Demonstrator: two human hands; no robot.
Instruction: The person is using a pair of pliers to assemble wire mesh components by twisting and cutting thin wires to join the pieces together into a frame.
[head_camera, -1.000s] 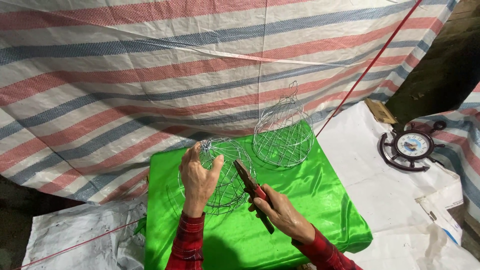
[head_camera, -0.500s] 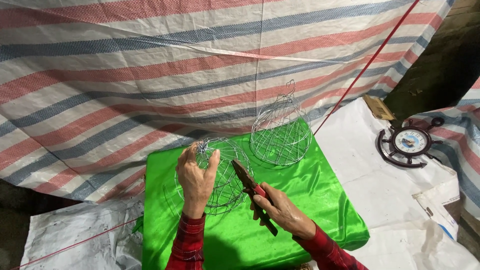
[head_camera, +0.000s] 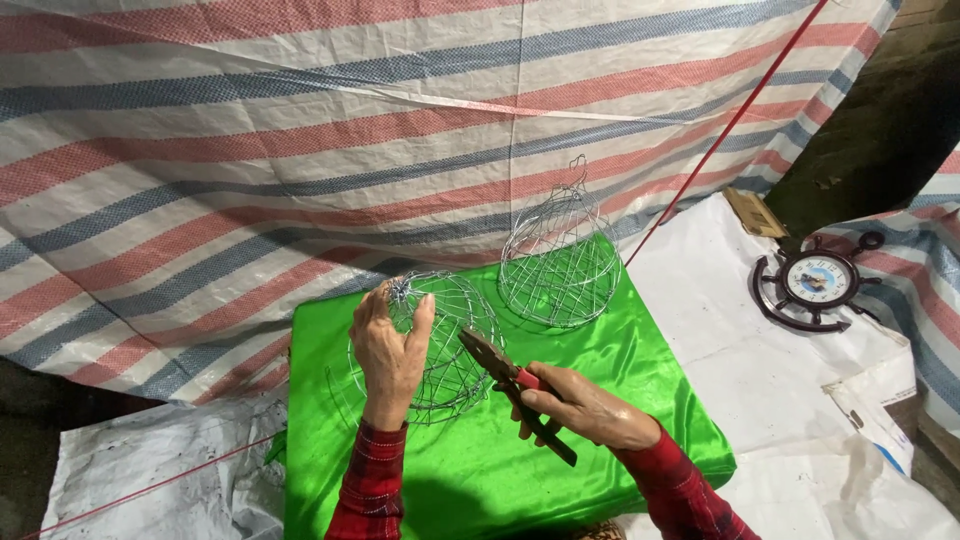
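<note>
Item: rounded silver wire-mesh frame (head_camera: 440, 345), held upright near the middle of the green satin-covered surface (head_camera: 600, 420).

Progress, as judged: a domed cage is already formed, its ribs gathered into a twisted knot at the top; work on the right side of the mesh appears unfinished, since the tool is pointed there. A second, pear-shaped wire frame with a top loop (head_camera: 560, 260) stands complete at the far edge of the surface, well apart from the hands.

Hands: the left hand (head_camera: 388, 350) is closed about the upper left of the frame, fingers laid over the wires, thumb beside the knot. The right hand (head_camera: 575, 405) is wrapped around the handles of red-handled pliers (head_camera: 515, 385); the pliers' tip is set just beside the mesh, contact not discernible.

Appearance: thin, bright wire, open grid, slightly uneven curves, see-through.

Surroundings: red, white and blue striped tarpaulin (head_camera: 300, 150) behind; dark ship's-wheel clock (head_camera: 815, 285) on white sheeting at right.
</note>
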